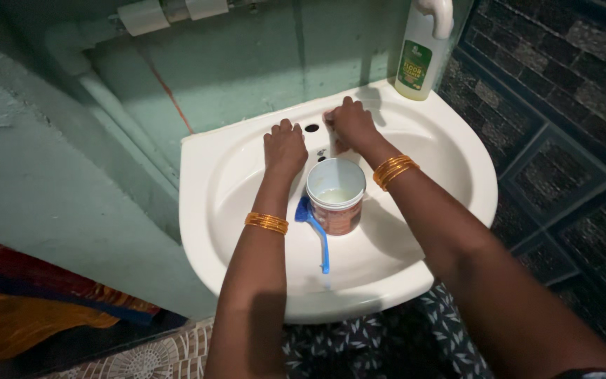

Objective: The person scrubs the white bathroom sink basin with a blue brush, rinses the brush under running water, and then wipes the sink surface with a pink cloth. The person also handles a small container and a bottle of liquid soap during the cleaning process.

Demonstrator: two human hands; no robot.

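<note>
**Hands at the back rim of the washbasin**

The right hand (pixel 352 125) presses a small pinkish scrubber (pixel 329 118), fingers curled over it, on the washbasin (pixel 450 151) back rim near the overflow hole (pixel 311 128). The left hand (pixel 285 146) rests loosely closed beside the hole. A plastic tub (pixel 336 194) and blue brush (pixel 314 228) sit in the bowl; a cleaner bottle (pixel 421 52) stands at the back right corner.

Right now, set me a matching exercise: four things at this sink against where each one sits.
Things:
1. tub
2. brush
3. bottle
4. left hand

Places:
A. standing on the back right corner of the sink rim
B. pressed on the inner back wall of the basin, left of the right hand
C. standing upright in the middle of the basin
D. lying in the basin, handle towards the front edge

Pairs: 1-C, 2-D, 3-A, 4-B
</note>
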